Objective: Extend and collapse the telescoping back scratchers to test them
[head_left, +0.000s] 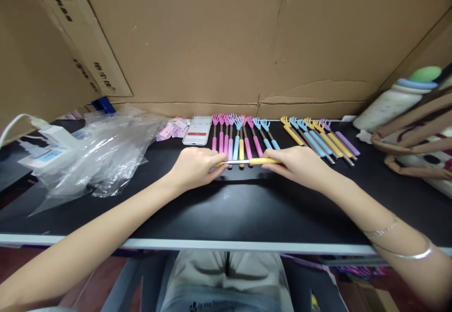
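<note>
My left hand and my right hand hold one yellow-handled back scratcher level between them over the black table. The left fingers pinch its claw end, and the right fingers grip the yellow handle. Its metal shaft shows between the hands. Just beyond lies a row of back scratchers with pink, purple, blue and yellow handles, claws pointing away. A second group of back scratchers lies slanted to the right.
A phone and small pink packets lie at the back. Clear plastic bags and a white power strip sit at the left. A bottle and a bag stand at the right. Cardboard walls the back.
</note>
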`<state>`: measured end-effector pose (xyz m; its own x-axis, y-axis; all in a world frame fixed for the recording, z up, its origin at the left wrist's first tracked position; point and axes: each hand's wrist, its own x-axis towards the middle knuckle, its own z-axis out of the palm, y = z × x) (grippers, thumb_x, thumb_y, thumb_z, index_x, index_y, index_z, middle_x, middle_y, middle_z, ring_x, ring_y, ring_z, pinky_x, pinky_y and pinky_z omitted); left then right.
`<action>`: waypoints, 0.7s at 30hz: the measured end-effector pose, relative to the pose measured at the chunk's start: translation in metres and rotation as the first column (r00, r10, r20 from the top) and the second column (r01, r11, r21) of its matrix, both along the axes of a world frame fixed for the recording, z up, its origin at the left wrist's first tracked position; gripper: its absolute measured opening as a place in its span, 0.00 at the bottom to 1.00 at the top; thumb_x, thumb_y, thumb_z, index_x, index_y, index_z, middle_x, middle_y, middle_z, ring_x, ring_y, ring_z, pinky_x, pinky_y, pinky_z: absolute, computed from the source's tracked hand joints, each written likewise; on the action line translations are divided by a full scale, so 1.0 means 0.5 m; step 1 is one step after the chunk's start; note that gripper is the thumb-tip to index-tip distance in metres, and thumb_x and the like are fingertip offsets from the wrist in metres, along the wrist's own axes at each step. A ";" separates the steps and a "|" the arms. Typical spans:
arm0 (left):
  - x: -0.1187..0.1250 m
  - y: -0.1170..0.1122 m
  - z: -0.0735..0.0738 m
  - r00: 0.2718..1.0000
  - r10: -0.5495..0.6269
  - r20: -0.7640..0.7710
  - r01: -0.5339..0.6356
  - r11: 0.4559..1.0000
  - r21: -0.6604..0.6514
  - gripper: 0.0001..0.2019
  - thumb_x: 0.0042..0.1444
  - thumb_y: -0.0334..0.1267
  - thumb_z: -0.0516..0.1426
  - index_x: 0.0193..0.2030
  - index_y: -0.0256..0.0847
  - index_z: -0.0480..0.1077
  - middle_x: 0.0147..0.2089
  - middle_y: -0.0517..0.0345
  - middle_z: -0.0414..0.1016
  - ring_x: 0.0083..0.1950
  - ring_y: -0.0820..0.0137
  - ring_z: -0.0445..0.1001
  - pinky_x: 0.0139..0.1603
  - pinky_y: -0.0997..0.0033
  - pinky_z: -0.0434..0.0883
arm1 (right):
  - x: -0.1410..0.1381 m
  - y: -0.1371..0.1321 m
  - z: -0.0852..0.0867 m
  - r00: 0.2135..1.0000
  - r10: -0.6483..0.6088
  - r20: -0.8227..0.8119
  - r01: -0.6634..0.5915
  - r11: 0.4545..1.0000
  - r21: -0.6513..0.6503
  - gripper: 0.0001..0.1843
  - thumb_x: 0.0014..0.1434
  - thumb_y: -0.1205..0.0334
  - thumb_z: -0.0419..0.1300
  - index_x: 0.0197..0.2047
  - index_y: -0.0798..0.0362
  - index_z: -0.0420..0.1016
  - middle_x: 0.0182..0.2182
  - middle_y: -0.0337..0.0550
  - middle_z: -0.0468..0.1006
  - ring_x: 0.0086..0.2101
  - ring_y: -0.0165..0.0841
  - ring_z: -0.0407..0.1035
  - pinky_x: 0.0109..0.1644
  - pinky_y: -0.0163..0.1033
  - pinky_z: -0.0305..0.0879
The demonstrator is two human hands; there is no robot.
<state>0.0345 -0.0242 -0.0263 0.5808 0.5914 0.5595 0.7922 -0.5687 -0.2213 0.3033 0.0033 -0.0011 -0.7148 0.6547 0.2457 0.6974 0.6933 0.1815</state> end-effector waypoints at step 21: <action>-0.010 0.011 0.002 0.994 -0.073 -0.078 0.066 0.994 -0.090 0.09 0.60 0.42 0.51 0.33 0.43 0.68 0.25 0.64 0.73 0.26 0.73 0.71 0.22 0.72 0.48 | -0.005 -0.004 -0.009 0.991 -0.015 0.136 0.020 0.999 -0.037 0.17 0.65 0.49 0.45 0.39 0.50 0.68 0.22 0.39 0.73 0.22 0.30 0.66 0.25 0.34 0.42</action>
<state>0.0296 -0.0186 -0.0255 0.6635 0.5924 0.4570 0.7315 -0.6418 -0.2301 0.3010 0.0015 -0.0058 -0.7280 0.6747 0.1218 0.6804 0.6893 0.2487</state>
